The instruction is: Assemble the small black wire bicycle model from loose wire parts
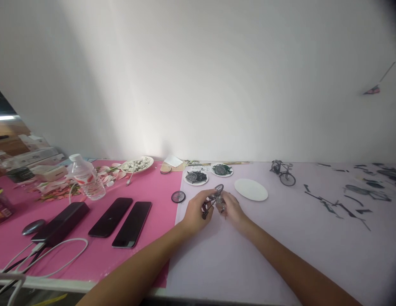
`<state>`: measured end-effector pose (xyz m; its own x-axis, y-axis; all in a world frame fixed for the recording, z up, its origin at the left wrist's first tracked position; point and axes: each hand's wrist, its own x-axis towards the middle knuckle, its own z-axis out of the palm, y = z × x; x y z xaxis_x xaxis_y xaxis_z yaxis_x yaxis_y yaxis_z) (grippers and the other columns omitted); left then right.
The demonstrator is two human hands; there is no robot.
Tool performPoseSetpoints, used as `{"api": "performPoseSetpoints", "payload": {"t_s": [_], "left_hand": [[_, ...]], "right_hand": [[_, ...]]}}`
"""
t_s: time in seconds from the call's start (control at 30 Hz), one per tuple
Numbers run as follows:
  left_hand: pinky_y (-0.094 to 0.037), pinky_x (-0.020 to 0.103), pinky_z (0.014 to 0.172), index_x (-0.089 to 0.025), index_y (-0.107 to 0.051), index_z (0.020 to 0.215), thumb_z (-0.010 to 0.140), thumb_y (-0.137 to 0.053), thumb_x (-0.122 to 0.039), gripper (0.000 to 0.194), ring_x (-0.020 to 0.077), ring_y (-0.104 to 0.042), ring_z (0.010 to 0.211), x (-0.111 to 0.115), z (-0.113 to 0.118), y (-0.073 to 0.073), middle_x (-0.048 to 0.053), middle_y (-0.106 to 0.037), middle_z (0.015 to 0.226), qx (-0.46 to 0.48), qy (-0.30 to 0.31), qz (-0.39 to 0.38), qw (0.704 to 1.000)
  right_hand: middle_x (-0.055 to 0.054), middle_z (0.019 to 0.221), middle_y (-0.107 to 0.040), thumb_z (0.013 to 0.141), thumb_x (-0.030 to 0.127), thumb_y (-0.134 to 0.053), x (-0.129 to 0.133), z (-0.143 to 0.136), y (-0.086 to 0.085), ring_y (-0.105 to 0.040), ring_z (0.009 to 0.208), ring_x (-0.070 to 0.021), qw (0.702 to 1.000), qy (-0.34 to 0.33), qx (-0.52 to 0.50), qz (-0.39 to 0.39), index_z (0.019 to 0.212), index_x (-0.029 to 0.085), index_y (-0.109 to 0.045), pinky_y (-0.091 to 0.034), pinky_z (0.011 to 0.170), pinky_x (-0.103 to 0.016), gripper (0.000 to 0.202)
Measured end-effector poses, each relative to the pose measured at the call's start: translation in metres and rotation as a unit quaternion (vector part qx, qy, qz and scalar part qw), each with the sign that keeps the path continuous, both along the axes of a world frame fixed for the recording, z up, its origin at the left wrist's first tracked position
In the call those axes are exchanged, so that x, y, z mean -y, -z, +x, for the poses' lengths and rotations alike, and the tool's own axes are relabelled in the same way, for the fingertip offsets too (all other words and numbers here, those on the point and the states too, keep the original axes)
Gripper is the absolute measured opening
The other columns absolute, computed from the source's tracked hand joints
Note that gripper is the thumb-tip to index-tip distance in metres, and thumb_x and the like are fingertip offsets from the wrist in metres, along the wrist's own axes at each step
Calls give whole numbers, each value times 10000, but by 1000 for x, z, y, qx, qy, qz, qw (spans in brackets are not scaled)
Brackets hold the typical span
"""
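Five o'clock: the left hand (196, 211) partly hides a wheeled model (216, 194); three o'clock: dark pieces (391, 173) blurred. Nine o'clock: container (2, 208) cropped.

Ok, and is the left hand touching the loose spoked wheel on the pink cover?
Apart. The head view shows a narrow visible gap between the left hand and the loose spoked wheel.

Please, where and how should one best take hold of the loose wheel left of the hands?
Probably grip the wheel by opposite edges of its rim, from above: it lies flat and its spokes look thin. The left hand is nearer.
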<state>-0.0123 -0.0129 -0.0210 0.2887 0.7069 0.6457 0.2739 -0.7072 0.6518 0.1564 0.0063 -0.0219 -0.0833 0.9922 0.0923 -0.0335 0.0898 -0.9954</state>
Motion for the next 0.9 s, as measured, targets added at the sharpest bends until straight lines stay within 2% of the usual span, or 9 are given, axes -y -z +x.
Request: {"api": "performPoseSetpoints", "payload": {"t_s": [0.1, 0.3, 0.47, 0.67, 0.77, 0.9], "left_hand": [[-537, 266, 690, -250, -539, 1377, 817, -586, -63, 592, 145, -633, 792, -1, 0, 0, 88, -659, 1254, 1, 3, 7, 1000], [-535, 260, 681, -245, -550, 1367, 817, -583, -66, 579, 139, -629, 772, -1, 0, 1, 91, -661, 1257, 2, 5, 2, 1000], [-531, 259, 676, -246, -558, 1353, 809, -584, -60, 575, 136, -625, 762, 0, -1, -1, 86, -671, 1247, 5, 14, -4, 1000], [-524, 255, 678, -237, -566, 1350, 801, -580, -56, 578, 134, -629, 771, -1, -2, -2, 93, -660, 1279, 1, 11, -6, 1000], [-520, 252, 667, -235, -572, 1350, 790, -582, -48, 591, 135, -627, 772, -2, -2, -2, 93, -660, 1282, -2, 15, -5, 1000], [-533, 257, 676, -240, -579, 1367, 781, -582, -41, 619, 158, -651, 844, -1, -1, -3, 103, -644, 1320, -14, 27, -5, 1000]], "right_hand": [[83, 541, -291, 862, 550, -556, -1, -1, -2, -199, 431, -82, 990, -32, -99, -95, 719, 243, -380, -114, 406, -209, 382], [89, 524, -268, 849, 519, -626, 1, 1, -8, -171, 427, -70, 978, -67, -156, -123, 674, 233, -360, -133, 383, -204, 428], [92, 538, -264, 795, 479, -734, -2, 3, -5, -169, 438, -59, 966, -79, -201, -143, 655, 221, -365, -124, 387, -197, 471], [96, 541, -272, 763, 500, -759, -5, 4, 0, -163, 444, -54, 964, -80, -199, -155, 681, 213, -437, -106, 398, -195, 439], [104, 533, -254, 777, 515, -734, -3, 3, -3, -173, 433, -53, 970, -58, -183, -151, 691, 217, -426, -117, 397, -197, 438], [93, 524, -321, 799, 590, -702, 1, 1, -7, -239, 413, -58, 979, -24, -155, -126, 706, 228, -385, -148, 394, -203, 491]]}}
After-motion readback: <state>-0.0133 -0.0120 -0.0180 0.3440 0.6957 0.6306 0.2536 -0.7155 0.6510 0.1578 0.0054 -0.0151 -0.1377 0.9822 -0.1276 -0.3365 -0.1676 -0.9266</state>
